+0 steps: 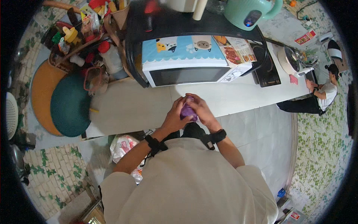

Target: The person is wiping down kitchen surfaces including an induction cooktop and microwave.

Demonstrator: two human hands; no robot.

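Note:
A purple bundle (188,109), perhaps cloth or a plastic bag, is held between both hands above the front edge of the pale countertop (120,112). My left hand (175,115) grips it from the left, its thumb across the lower part. On the right side my right hand (202,109) closes around it, slightly blurred, with fingers over its top. Behind the hands stands a white microwave oven (187,76) with a blue cat-print cover (183,50) on top. Both wrists wear black straps.
A black rack (173,26) spans the microwave and bears a mint-green electric kettle (243,14). Green and orange round mats (70,109) lean at the left beside jars and packets. Rightward are a black induction cooktop (267,67), a cooker (288,59) and another person (328,89). A plastic bag (123,148) hangs below the counter.

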